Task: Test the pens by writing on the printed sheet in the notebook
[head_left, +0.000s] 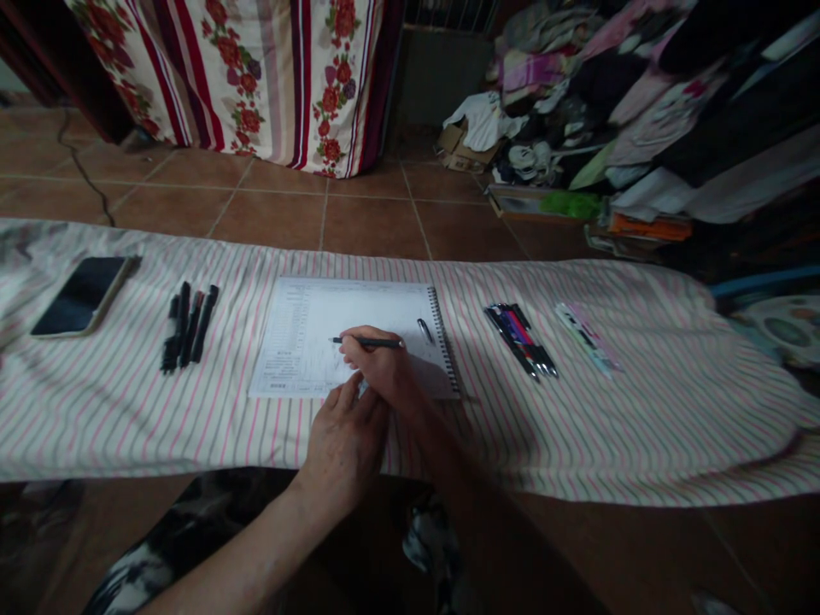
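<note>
A striped cloth (641, 418) covers the surface. Mid-cloth lies a spiral notebook (371, 306); the right hand (379, 363) pinches a black pen (371, 342) over the page, a black cap (425, 330) near the spiral. The left hand (346, 431) rests slightly spread on the near edge, partly hidden by the right; its grip cannot be told. Leftward lie dark pens (185, 329) and a phone (80, 296); rightward, assorted pens (522, 337), then pastel pens (586, 337). Beyond: a flowered curtain (269, 77), piled clothes (531, 77).

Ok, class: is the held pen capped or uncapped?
Uncapped: the pen in the right hand shows a pale tip, and what looks like its cap lies apart on the notebook.
</note>
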Demonstrator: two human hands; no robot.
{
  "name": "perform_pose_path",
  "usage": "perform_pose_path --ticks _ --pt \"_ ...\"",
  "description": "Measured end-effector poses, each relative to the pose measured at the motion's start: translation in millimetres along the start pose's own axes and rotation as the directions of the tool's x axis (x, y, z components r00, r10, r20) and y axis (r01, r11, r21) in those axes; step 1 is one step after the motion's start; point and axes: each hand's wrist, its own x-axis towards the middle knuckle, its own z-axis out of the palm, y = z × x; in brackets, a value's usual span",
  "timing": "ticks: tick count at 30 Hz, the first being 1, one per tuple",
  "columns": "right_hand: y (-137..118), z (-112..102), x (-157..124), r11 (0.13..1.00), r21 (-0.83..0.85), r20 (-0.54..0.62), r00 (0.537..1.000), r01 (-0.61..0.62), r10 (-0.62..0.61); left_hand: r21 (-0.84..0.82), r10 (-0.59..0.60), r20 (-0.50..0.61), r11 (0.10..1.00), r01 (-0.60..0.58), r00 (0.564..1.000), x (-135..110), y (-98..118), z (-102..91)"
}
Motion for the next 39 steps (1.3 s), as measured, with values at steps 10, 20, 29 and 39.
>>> perform_pose_path --ticks 10,20,29,39 --pt "5 4 3 0.99 -0.06 -0.181 0.975 0.124 -0.133 -0.014 0.012 -0.018 1.0 -0.012 1.0 -2 -1 1.8" --pt "-3 2 -2 0.994 -0.085 -0.074 0.994 0.075 -0.082 -0.022 -0.002 -0.045 1.0 0.001 0.999 -1 -1 2.4" --pt "-4 -4 -5 0.981 -0.119 0.048 0.988 0.155 -0.15 0.017 0.006 -0.046 1.0 -0.005 0.999 -1 -1 2.6" --pt "-5 -10 -8 0.981 -0.009 0.083 0.978 0.195 -0.194 -0.016 0.002 -0.081 1.0 -0.003 0.997 1 -2 1.9"
